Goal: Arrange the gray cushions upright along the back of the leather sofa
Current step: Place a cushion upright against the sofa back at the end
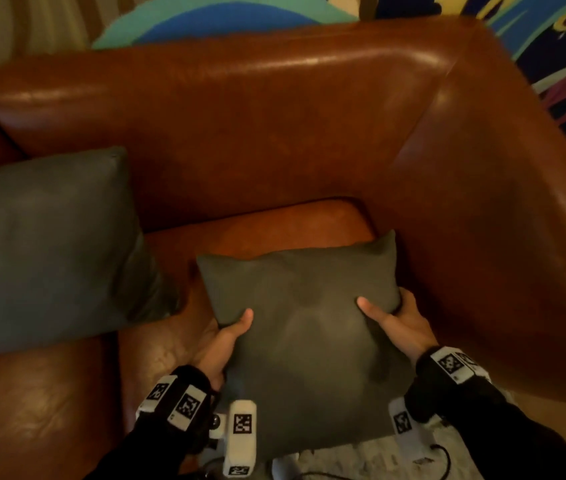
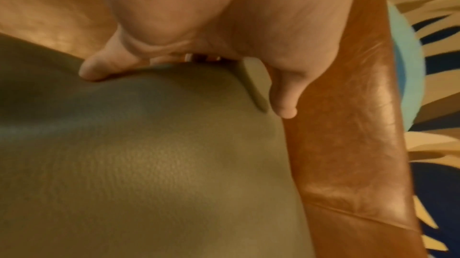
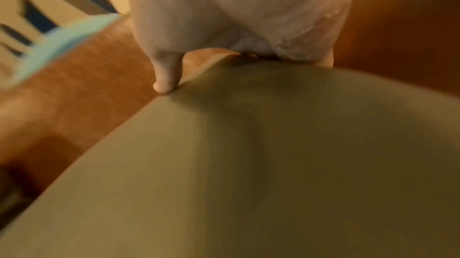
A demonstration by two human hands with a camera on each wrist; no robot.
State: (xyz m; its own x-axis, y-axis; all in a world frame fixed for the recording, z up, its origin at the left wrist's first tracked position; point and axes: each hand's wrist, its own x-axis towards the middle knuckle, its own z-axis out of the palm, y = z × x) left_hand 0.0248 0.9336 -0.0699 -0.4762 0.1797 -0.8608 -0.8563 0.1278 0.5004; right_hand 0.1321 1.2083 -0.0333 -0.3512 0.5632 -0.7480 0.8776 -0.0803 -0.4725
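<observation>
I hold a gray cushion (image 1: 304,327) over the right end of the brown leather sofa seat (image 1: 274,230), tilted with its far edge up. My left hand (image 1: 226,337) grips its left side, thumb on top and fingers underneath. My right hand (image 1: 392,320) grips its right side the same way. In the left wrist view the cushion (image 2: 149,164) fills the frame under my left hand (image 2: 189,77); in the right wrist view the cushion (image 3: 273,164) lies under my right hand (image 3: 244,56). A second, larger gray cushion (image 1: 49,247) leans against the sofa back (image 1: 240,109) at the left.
The sofa's right armrest (image 1: 516,220) rises close beside the held cushion. A colourful patterned rug (image 1: 558,57) lies beyond the sofa. Pale carpet and a cable (image 1: 440,455) show at the bottom, in front of the seat.
</observation>
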